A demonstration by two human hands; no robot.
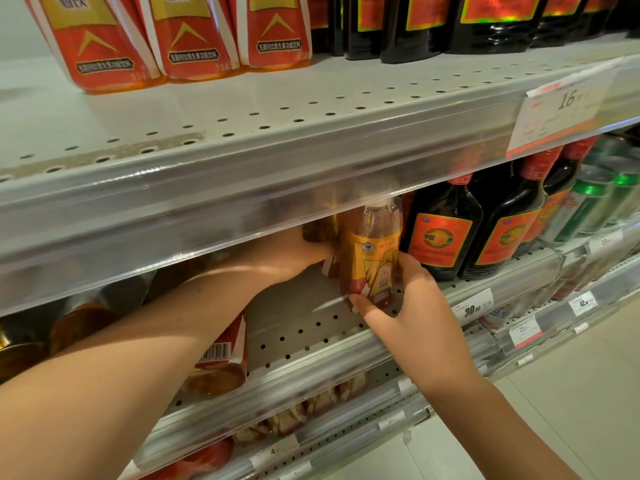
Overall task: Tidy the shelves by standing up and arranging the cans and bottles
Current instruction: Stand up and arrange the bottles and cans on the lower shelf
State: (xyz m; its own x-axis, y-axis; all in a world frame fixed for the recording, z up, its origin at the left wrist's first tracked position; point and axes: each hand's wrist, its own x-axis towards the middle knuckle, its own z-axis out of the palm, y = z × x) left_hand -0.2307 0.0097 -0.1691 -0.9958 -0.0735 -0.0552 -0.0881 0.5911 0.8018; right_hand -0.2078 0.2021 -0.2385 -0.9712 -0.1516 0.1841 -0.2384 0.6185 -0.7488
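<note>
One yellow drink bottle (372, 251) is the one in hand right now, and this head view is the only view we get. It is near the front of the middle shelf (311, 330), almost straight up, just beside the row of dark bottles with red caps (441, 237). The right hand (412, 299) has its grip closed round the low part of the bottle, thumb in front and fingers on the far side. The left hand (287, 254) reaches in deeper and its fingers go behind the bottle, so I cannot tell if its grip is holding something or is loose. I also cannot tell if the bottle's bottom is flat on the shelf. This step looks nearly done, but not all the way. Some things look tidy already. The dark bottles stand straight in a row, and the green cans (588, 202) to their right seem to stand up too. On the top shelf (311, 109), the orange bottles (194, 36) stand side by side. More work is left, I think. Under the left arm (156, 323) a bottle with a barcode (221, 358) lies on its side near the shelf's front edge. Further left there seem to be more lying ones, but they are too blurry to be sure. A bare patch of shelf lies between the lying bottle and the yellow one, so there looks to be room to stand them up.
</note>
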